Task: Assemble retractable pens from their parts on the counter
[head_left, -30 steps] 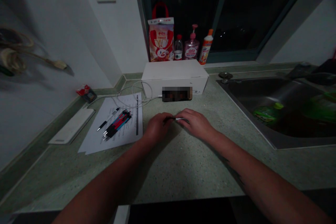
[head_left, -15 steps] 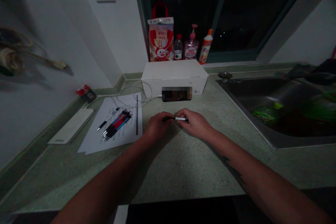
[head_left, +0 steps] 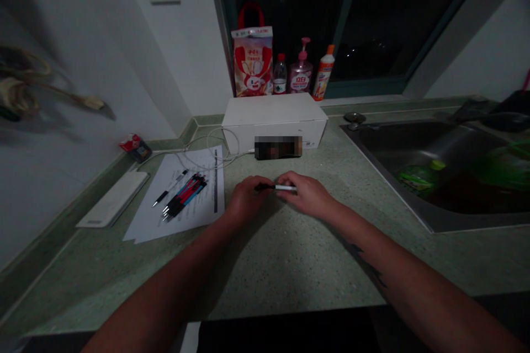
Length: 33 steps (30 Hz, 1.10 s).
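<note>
Both of my hands hold one black-and-white pen (head_left: 285,187) sideways, just above the countertop (head_left: 265,276). My left hand (head_left: 247,197) is closed round its dark end. My right hand (head_left: 307,193) pinches the pale end between thumb and fingers. Behind the pen, a phone (head_left: 278,149) with a blurred-out screen leans on a white box (head_left: 275,113). To the left, a bundle of pens (head_left: 185,196) in black, red and blue lies on printed paper sheets (head_left: 165,165), with a single pen (head_left: 170,188) beside it.
A metal sink (head_left: 414,209) with a green bottle (head_left: 420,175) in it is at the right. A white cable (head_left: 194,164) loops from the phone across the paper. A white flat slab (head_left: 111,201) lies at the left. Several bottles and a bag (head_left: 253,63) stand behind the box.
The dark tip at the pen's right end, seen earlier by my right fingers, no longer shows; that end now looks pale. My hands stay in nearly the same place.
</note>
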Each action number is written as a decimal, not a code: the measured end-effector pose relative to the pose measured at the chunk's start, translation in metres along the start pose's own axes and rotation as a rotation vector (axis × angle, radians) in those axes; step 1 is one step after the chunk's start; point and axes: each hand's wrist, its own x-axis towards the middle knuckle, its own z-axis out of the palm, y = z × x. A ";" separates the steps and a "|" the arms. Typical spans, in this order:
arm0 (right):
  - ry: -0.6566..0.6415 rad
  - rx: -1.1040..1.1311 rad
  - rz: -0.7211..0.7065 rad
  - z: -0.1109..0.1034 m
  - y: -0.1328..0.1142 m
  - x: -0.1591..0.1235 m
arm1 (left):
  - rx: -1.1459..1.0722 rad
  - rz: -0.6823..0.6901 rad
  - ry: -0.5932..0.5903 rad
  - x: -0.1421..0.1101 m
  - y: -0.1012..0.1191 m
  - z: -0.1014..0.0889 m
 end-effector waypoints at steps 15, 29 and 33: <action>-0.007 -0.038 -0.058 -0.001 0.004 0.004 | -0.135 -0.181 -0.039 0.003 0.008 -0.003; 0.022 -0.116 -0.034 -0.004 0.005 0.003 | -0.228 -0.188 0.021 0.006 0.003 -0.004; 0.026 -0.106 -0.042 -0.004 0.005 0.003 | -0.199 -0.171 0.021 0.006 0.004 -0.004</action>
